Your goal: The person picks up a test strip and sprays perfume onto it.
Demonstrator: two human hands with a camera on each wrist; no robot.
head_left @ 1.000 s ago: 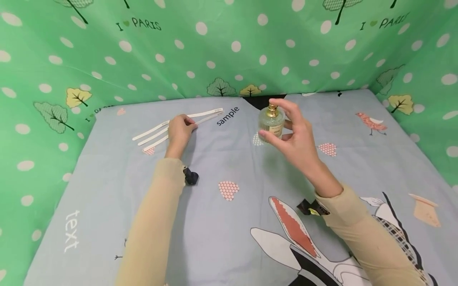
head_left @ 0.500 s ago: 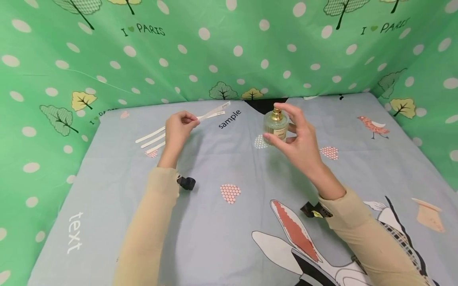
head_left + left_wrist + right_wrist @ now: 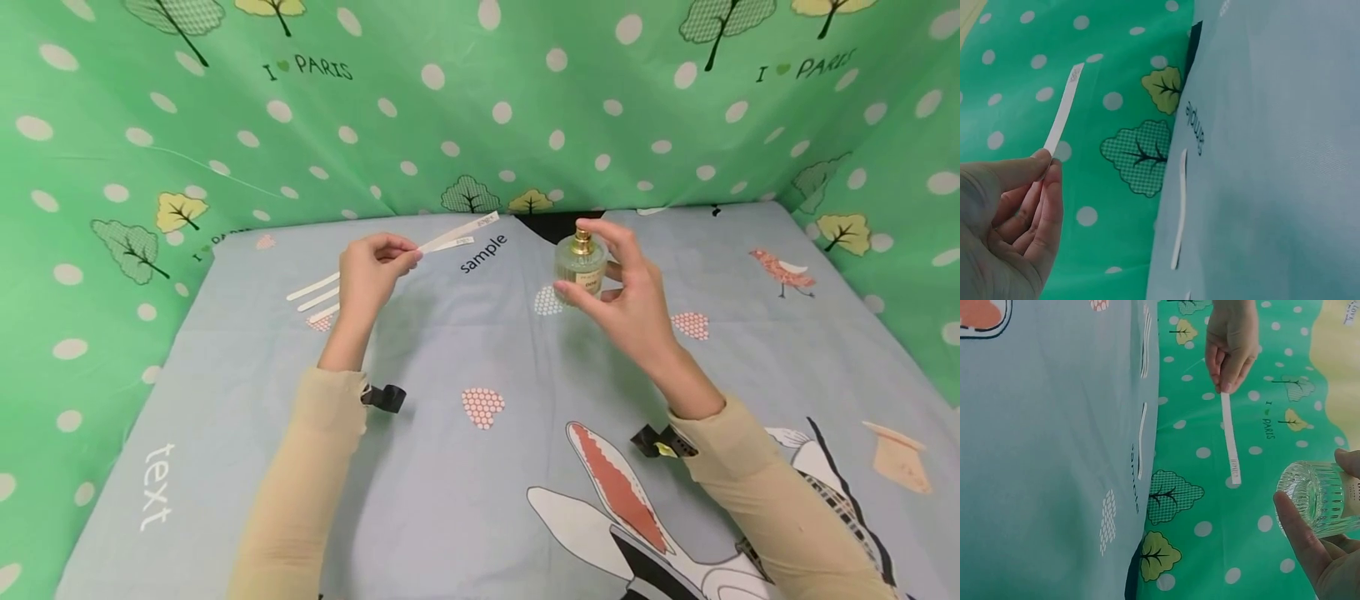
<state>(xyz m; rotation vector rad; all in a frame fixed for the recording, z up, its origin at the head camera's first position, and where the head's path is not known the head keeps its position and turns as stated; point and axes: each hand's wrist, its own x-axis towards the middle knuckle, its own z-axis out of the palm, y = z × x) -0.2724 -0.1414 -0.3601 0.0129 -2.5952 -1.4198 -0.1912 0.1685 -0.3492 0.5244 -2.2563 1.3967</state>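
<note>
My left hand pinches a white perfume test strip near one end, between thumb and forefinger. In the left wrist view the strip slants upward from the fingertips, small print at its far end. My right hand holds a clear, pale green glass perfume bottle off the cloth. Its forefinger lies on the gold spray top, and the thumb is at the bottle's lower side. The ribbed glass base of the bottle shows in the right wrist view. The two hands are apart.
Several more white strips lie on the grey-blue tablecloth, partly hidden behind the left hand. One of these strips is seen fully in the left wrist view. A green dotted curtain rises behind the table.
The left hand has lifted its strip off the table and drawn it slightly left, leaving the others lying. The right hand still holds the perfume bottle, nearly unmoved; the head view shifted a little.
</note>
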